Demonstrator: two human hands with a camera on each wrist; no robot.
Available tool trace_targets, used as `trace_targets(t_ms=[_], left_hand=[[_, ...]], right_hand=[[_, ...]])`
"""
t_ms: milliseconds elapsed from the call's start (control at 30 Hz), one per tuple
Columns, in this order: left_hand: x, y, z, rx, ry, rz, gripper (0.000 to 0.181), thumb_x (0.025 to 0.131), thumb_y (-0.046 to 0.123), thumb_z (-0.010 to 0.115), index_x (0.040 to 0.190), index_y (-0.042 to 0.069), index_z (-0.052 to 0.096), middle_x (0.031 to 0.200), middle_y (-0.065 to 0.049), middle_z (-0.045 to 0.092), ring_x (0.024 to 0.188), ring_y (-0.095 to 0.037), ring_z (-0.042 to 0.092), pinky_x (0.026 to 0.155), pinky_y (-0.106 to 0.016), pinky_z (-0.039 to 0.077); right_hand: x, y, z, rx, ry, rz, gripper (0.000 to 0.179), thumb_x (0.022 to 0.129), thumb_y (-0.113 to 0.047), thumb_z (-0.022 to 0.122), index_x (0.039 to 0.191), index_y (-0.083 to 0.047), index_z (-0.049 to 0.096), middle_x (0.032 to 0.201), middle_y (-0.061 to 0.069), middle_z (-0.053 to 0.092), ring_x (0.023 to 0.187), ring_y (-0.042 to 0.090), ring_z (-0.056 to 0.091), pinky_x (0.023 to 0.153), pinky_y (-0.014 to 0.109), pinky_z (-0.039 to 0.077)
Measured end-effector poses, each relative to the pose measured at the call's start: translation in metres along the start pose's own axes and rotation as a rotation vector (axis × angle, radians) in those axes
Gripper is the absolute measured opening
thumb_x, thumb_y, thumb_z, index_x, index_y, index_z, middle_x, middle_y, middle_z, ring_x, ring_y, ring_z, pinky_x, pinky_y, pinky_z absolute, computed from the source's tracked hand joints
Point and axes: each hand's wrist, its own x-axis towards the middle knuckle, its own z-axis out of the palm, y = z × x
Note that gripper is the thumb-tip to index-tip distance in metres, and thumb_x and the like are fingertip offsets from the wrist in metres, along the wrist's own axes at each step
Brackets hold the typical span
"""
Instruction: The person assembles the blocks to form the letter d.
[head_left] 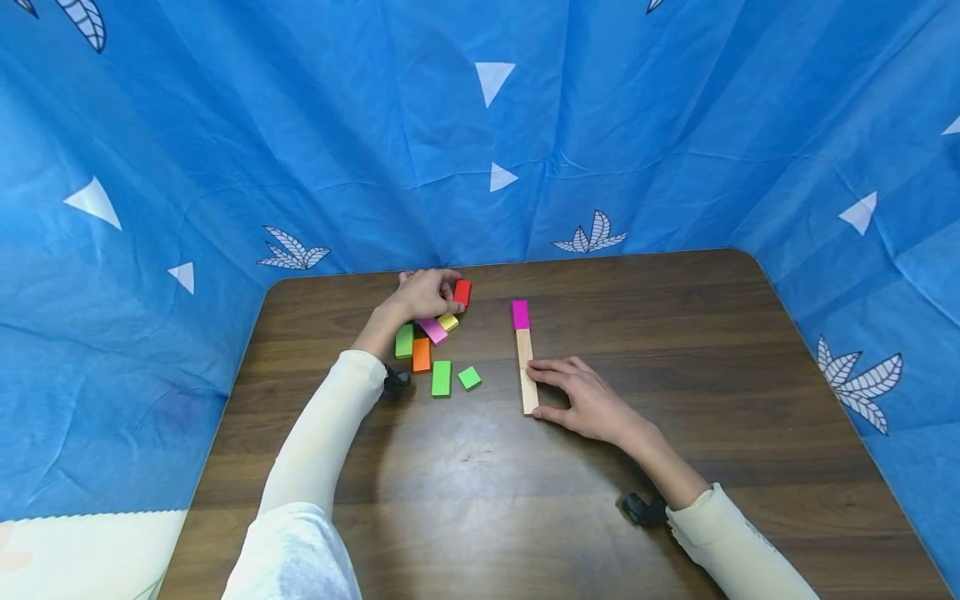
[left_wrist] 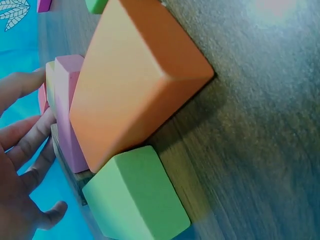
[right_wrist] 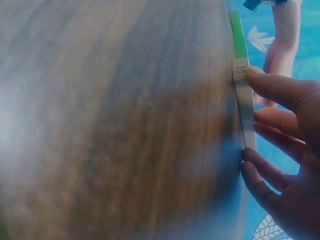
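At the back left of the table, my left hand (head_left: 423, 293) holds a red block (head_left: 462, 293) between thumb and fingers. In the left wrist view the red block (left_wrist: 42, 98) is mostly hidden behind a yellow block (left_wrist: 50, 82) and a pink block (left_wrist: 70, 115). My right hand (head_left: 588, 402) grips the near plain wooden block (head_left: 529, 395), thumb by its near end and fingertips along its right side. Another wooden block (head_left: 523, 346) and a magenta block (head_left: 521, 315) continue the straight row away from me. A printed "35" shows on the wooden block (right_wrist: 240, 70) near the thumb.
Around the left wrist lie an orange block (head_left: 422, 355), a green block (head_left: 441, 379), a small green block (head_left: 470, 378) and another green block (head_left: 404, 342). Blue patterned cloth (head_left: 450, 125) hangs behind the brown wooden table (head_left: 712, 350) and at its sides.
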Motion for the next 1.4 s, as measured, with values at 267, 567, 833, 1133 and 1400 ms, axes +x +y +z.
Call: trace_targets(t_ms=[267, 567, 833, 1133, 1400], left_hand=[[0.0, 0.003, -0.001, 0.012, -0.005, 0.018, 0.076, 0.09, 0.039, 0.086, 0.157, 0.02, 0.053, 0.097, 0.002, 0.072, 0.105, -0.023, 0.063, 0.111, -0.058, 0.029], [0.001, 0.007, 0.001, 0.031, -0.001, 0.012, 0.063, 0.093, 0.037, 0.083, 0.148, 0.017, 0.06, 0.102, -0.002, 0.072, 0.108, -0.025, 0.063, 0.116, -0.06, 0.027], [0.002, 0.007, 0.003, 0.049, 0.034, 0.026, 0.059, 0.091, 0.04, 0.084, 0.142, 0.017, 0.066, 0.134, -0.007, 0.06, 0.121, -0.026, 0.06, 0.11, -0.06, 0.032], [0.004, 0.009, 0.005, 0.066, 0.034, 0.031, 0.063, 0.091, 0.041, 0.084, 0.146, 0.017, 0.064, 0.137, -0.006, 0.064, 0.123, -0.027, 0.061, 0.107, -0.057, 0.036], [0.004, 0.011, 0.005, 0.067, 0.031, 0.04, 0.063, 0.091, 0.043, 0.084, 0.145, 0.017, 0.065, 0.134, -0.008, 0.066, 0.128, -0.03, 0.06, 0.111, -0.06, 0.036]], right_hand=[[0.001, -0.001, -0.001, 0.004, -0.016, 0.016, 0.068, 0.096, -0.043, 0.082, 0.154, -0.017, 0.061, 0.164, -0.001, 0.056, 0.135, 0.026, 0.056, 0.112, 0.053, 0.05], [0.001, 0.0, -0.001, 0.008, -0.027, 0.032, 0.067, 0.096, -0.043, 0.081, 0.155, -0.018, 0.06, 0.164, -0.003, 0.055, 0.136, 0.024, 0.056, 0.113, 0.052, 0.05], [0.001, -0.001, -0.001, 0.009, -0.021, 0.034, 0.067, 0.096, -0.043, 0.082, 0.155, -0.018, 0.06, 0.164, -0.003, 0.055, 0.136, 0.025, 0.056, 0.112, 0.053, 0.05], [0.0, -0.001, -0.001, 0.004, -0.01, 0.022, 0.067, 0.095, -0.042, 0.083, 0.154, -0.018, 0.061, 0.163, -0.002, 0.056, 0.138, 0.026, 0.056, 0.114, 0.054, 0.05], [0.001, -0.001, -0.001, 0.012, -0.019, 0.029, 0.068, 0.095, -0.044, 0.082, 0.154, -0.017, 0.061, 0.163, -0.003, 0.056, 0.138, 0.025, 0.056, 0.114, 0.052, 0.049]])
